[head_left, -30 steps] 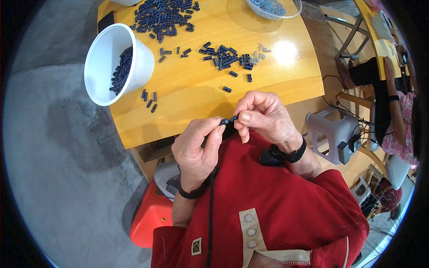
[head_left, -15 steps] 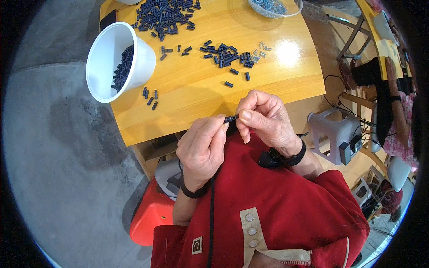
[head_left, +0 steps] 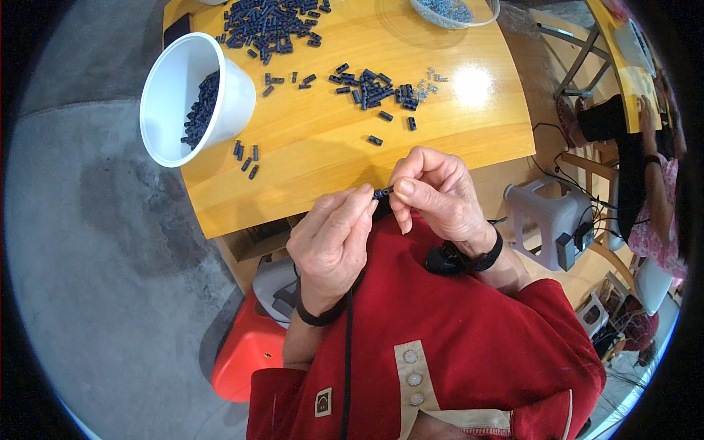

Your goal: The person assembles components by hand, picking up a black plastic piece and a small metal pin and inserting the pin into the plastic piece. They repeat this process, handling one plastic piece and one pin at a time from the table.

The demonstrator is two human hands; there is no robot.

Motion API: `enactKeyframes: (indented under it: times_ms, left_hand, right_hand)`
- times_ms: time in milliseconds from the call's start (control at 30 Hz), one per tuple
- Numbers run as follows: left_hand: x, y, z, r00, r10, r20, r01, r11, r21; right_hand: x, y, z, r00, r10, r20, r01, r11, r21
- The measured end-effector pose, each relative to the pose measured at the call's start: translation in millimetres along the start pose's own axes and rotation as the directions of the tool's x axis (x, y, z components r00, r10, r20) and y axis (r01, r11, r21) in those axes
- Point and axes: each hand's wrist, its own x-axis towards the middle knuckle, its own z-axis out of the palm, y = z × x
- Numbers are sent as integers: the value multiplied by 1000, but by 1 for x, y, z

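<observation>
Just off the table's front edge, both hands meet at a small black cylindrical part (head_left: 380, 193). My left hand (head_left: 330, 238) pinches its left end between thumb and fingers. On its right end, the thumb and forefinger of my right hand (head_left: 438, 192) are closed. Fingertips cover much of the part, so its full shape is hidden. Beyond the hands, similar loose black parts (head_left: 375, 94) lie in a small heap on the table, beside a few tiny clear or silvery pieces (head_left: 427, 85). Several more black parts (head_left: 246, 163) lie near the white tub.
The white tub (head_left: 240, 99), tilted in view, holds many black parts at the table's left. A big black heap (head_left: 268, 26) and a clear bowl (head_left: 477, 25) of small bluish pieces stand farther back. Right of the yellow table (head_left: 308, 158) are a grey stool (head_left: 543, 213), cables and another person (head_left: 664, 198).
My left fingers have shifted slightly along the part, and less of it shows between the hands. Both hands stay in nearly the same place, and the view has moved a little.
</observation>
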Motion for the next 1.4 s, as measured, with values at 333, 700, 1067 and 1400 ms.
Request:
enactKeyframes:
  times_ms: [333,700,1067,1400]
  left_hand:
    - [-2,-1,0,1000,-11,-5,11,1000,11]
    - [-1,-2,0,1000,0,-1,0,1000,0]
    - [-2,1,7,1000,8,-21,-7,999,53]
    - [-5,-8,9,997,-69,-46,66,997,-49]
  right_hand:
    - [1,1,-1,1000,11,3,-11,1000,3]
    - [2,0,-1,1000,5,9,-5,1000,-4]
    - [7,11,-4,998,41,55,-46,995,91]
    - [21,21,-21,931,296,213,-355,868,348]
